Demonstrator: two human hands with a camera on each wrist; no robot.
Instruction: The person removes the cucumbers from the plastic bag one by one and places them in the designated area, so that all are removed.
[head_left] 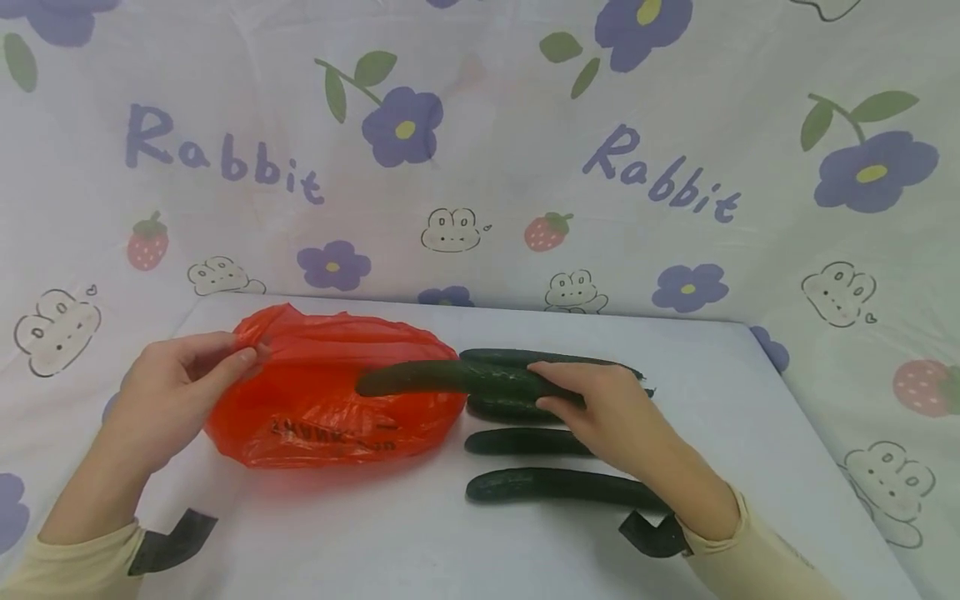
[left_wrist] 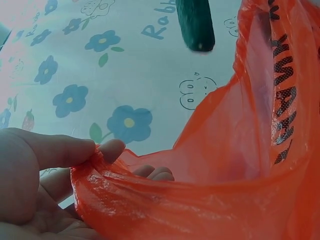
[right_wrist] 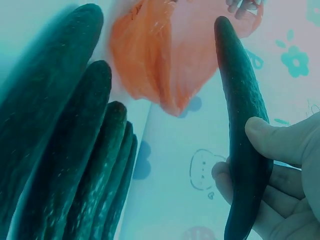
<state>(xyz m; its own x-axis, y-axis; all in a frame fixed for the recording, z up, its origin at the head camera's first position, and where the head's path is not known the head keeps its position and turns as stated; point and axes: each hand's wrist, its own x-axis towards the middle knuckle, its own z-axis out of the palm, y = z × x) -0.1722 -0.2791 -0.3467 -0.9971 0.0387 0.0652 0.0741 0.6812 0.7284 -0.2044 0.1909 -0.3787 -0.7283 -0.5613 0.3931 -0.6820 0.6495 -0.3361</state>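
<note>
My left hand (head_left: 168, 387) pinches the rim of a red plastic bag (head_left: 330, 417) between thumb and fingers. In the left wrist view the mouth of the bag (left_wrist: 215, 150) gapes, with dark printed letters on its side. A dark green cucumber (head_left: 427, 377) is gripped by my right hand (head_left: 600, 404), raised above the table, its far end in front of the bag in the head view. The right wrist view shows my thumb on one side of this cucumber (right_wrist: 242, 95) and fingers round the other. Several more cucumbers (head_left: 525, 485) lie beside the bag, partly hidden by my right hand and arm.
Under everything is a white tabletop (head_left: 360, 533). Behind it hangs a pale cloth (head_left: 495, 150) printed with flowers, strawberries and rabbits. Black straps (head_left: 176, 542) show at both sleeve cuffs. The loose cucumbers lie roughly parallel in a row.
</note>
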